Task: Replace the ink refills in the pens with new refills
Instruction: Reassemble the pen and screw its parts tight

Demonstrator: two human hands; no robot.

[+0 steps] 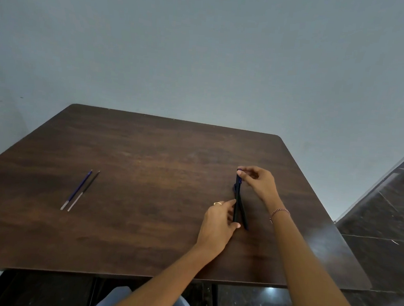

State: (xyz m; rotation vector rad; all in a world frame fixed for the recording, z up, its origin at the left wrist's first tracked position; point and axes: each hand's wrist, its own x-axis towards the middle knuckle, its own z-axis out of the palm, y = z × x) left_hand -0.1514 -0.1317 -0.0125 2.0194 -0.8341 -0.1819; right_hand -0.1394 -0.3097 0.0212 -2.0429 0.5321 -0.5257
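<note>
A: Where is the pen (236, 204) now?

B: Over the right part of the desk (147, 153), pointing away from the person. The left hand (216, 223) has its fingers (227, 203) and thumb closed round the lower end. The right hand (259, 182) pinches the top end w/ thumb and fingertips. A second dark thin shape runs from the pen toward the near-right. Pen or shadow, I cannot tell.

A: And the refills?

B: The blue refill (76, 190) and the black refill (83, 190) lie side by side on the left part, approx. parallel, clear ends toward the near edge, well apart from both hands.

A: Room for moving?

B: A wide stretch of desk top lies btw refills and hands, and more behind, up to the far edge at the grey wall (204, 55). The right edge is near the right forearm; beyond it is dark tiled floor (385, 217). Both forearms cross the near edge.
</note>
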